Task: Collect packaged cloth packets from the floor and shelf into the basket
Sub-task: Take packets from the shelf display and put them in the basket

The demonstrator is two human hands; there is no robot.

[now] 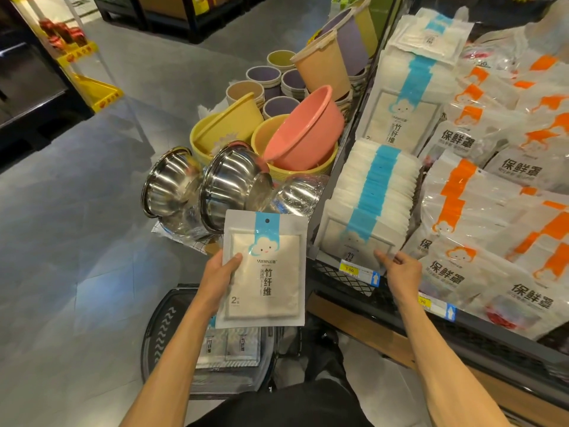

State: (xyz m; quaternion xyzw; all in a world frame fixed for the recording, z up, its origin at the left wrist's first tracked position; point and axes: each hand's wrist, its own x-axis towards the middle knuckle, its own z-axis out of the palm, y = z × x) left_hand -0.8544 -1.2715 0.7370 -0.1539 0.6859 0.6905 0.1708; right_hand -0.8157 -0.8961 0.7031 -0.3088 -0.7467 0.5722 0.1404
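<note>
My left hand (pixel 220 280) grips a white cloth packet (pixel 268 282) with a blue strip and a cloud face, held flat above the dark basket (pixel 160 331) on the floor. Cloth packets (pixel 228 346) lie inside the basket, partly hidden under the held one. On the shelf to the right a row of the same cloth packets (pixel 369 192) stands on edge. My right hand (pixel 400 271) is at the front of that row, thumb against the front packet's lower edge, fingers hidden behind it. A second stack of blue-strip packets (pixel 412 87) stands further back.
Orange-printed bags (pixel 480 211) fill the shelf to the right. The black mesh shelf front (pixel 348 278) carries yellow price tags. On the floor to the left stand steel bowls (pixel 228 180), pink and yellow basins (pixel 301 134) and stacked buckets (pixel 320 63). Grey floor stretches left.
</note>
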